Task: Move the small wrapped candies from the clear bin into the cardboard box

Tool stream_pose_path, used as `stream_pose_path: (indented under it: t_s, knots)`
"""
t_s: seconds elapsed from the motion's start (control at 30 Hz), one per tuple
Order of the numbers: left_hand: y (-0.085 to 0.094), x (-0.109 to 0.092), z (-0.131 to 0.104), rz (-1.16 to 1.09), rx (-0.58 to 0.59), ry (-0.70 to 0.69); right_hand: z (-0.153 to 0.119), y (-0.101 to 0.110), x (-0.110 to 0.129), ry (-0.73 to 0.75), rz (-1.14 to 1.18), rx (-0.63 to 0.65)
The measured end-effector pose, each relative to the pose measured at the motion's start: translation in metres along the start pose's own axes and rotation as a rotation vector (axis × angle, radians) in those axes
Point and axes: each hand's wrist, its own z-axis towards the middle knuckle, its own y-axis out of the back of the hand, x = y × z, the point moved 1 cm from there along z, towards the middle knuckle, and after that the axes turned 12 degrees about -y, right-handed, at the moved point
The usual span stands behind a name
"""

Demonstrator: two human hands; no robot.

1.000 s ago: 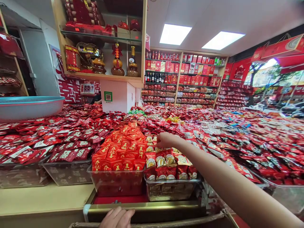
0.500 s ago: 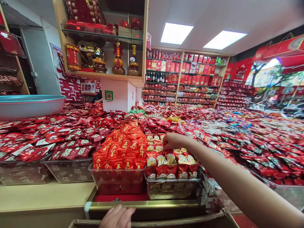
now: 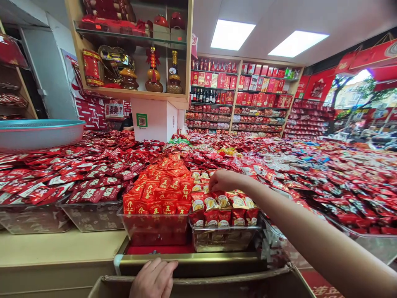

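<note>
My right hand [image 3: 223,181] reaches in over a clear bin [image 3: 226,247] of small red and gold packets [image 3: 211,203] printed "DURIAN". Its fingers are curled downward and closed among the back rows; what they hold, if anything, is hidden. Low in the view, my left hand [image 3: 154,278] is hooked over the far edge of an open cardboard box [image 3: 242,278], fingers together and bent. Just left of the durian packets stands a second clear bin [image 3: 155,231], heaped with bright red packets [image 3: 164,186] bearing gold characters.
A gold-coloured trim [image 3: 198,258] runs between the box and the bins. More bins of red packets [image 3: 102,186] spread left and right. At far left sits a blue basket [image 3: 40,134]. A wooden display cabinet [image 3: 130,93] hangs above; stocked shelves [image 3: 235,99] line the back wall.
The view has shifted slightly, so the bins and box edge appear a little higher. My right hand stays over the durian packets, slightly further left and up. My left hand remains on the box edge.
</note>
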Motion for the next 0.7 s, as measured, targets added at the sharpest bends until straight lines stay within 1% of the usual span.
stream_pose_path:
  t_s: [0.2,0.33,0.5,0.7]
  knots:
    - [0.0002,-0.0009,0.0005,-0.029,0.026,0.018,0.0015,-0.0003,-0.0020,0.008,-0.030,0.006]
    - [0.0006,0.0003,0.0012,-0.042,0.031,0.023,0.0032,-0.0035,-0.0041,-0.009,-0.052,-0.023]
    - [-0.0013,0.0014,-0.0015,-0.028,0.033,-0.005,0.0035,-0.0078,-0.0026,-0.008,-0.081,-0.052]
    - [-0.0033,0.0016,-0.0043,-0.058,0.041,-0.006,0.0021,-0.0030,-0.0020,-0.027,-0.100,-0.085]
